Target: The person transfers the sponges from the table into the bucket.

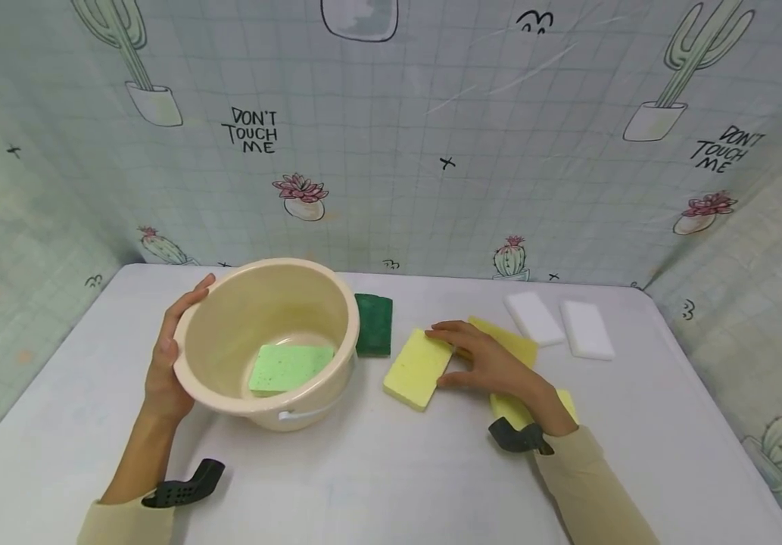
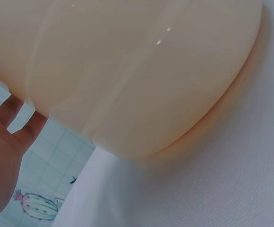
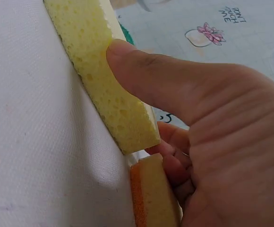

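A cream bucket (image 1: pixel 264 295) stands at the left of the white table, with a light green sponge (image 1: pixel 288 367) inside it. My left hand (image 1: pixel 171 371) holds the bucket by its left side, fingers along the outside below the rim; the bucket's wall (image 2: pixel 137 71) hides the fingertips in the left wrist view. My right hand (image 1: pixel 489 363) pinches a pale yellow sponge (image 1: pixel 414 371) by its right end, thumb on the near edge and fingers at the far corner. In the right wrist view the sponge (image 3: pixel 104 90) shows its porous side edge.
A dark green scouring pad (image 1: pixel 374 325) lies right of the bucket. Other yellow sponges (image 1: pixel 516 344) lie under and beyond my right hand; one has an orange layer (image 3: pixel 138 194). Two white sponge blocks (image 1: pixel 587 330) lie at the back right. A printed curtain (image 1: pixel 391 151) surrounds the table.
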`<state>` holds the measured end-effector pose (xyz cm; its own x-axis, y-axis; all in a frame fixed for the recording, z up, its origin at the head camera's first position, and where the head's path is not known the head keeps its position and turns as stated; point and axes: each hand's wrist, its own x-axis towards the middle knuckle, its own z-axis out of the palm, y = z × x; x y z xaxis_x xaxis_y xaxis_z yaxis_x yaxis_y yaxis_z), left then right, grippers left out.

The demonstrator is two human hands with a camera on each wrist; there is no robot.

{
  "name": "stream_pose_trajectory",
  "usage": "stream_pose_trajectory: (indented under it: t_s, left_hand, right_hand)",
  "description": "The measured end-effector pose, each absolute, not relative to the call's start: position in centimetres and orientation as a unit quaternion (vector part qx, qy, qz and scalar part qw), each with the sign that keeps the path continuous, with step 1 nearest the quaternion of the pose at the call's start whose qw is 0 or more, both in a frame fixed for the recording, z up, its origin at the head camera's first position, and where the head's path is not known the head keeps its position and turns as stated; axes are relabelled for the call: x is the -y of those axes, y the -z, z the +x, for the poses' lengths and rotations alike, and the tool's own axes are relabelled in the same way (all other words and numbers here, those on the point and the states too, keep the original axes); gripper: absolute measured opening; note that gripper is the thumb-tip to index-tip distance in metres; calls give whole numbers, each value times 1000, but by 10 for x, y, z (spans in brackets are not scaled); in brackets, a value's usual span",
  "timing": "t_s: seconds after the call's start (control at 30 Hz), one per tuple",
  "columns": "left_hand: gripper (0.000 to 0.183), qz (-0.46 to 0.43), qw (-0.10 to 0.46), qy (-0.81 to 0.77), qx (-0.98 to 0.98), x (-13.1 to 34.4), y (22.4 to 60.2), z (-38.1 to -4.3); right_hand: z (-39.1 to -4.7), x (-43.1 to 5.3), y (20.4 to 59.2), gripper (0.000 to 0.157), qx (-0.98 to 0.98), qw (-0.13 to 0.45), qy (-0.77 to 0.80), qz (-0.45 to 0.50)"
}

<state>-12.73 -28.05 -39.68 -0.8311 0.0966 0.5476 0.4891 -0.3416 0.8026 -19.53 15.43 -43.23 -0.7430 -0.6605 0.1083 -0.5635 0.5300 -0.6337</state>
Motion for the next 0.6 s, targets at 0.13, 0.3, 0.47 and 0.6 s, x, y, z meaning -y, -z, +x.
stream_pose_trajectory:
  t_s: [0.13,0.3,0.47,0.6]
  left_hand:
    - [60,-258,126,775,563,281,398,-126]
    - [60,-262,124,780,554,282,398,-126]
    - [61,-262,128,779,556,282,397,-127]
    - [62,-261,125,778,557,282,397,-129]
  right_hand:
    - [-194,-154,432,77,-871,83,332,-352]
    - [-194,-154,429,79,-873,89,327,-352]
    - [-196,-154,428,79,-872,97,327,-353]
    - [-196,-155,428,77,-872,102,320,-357]
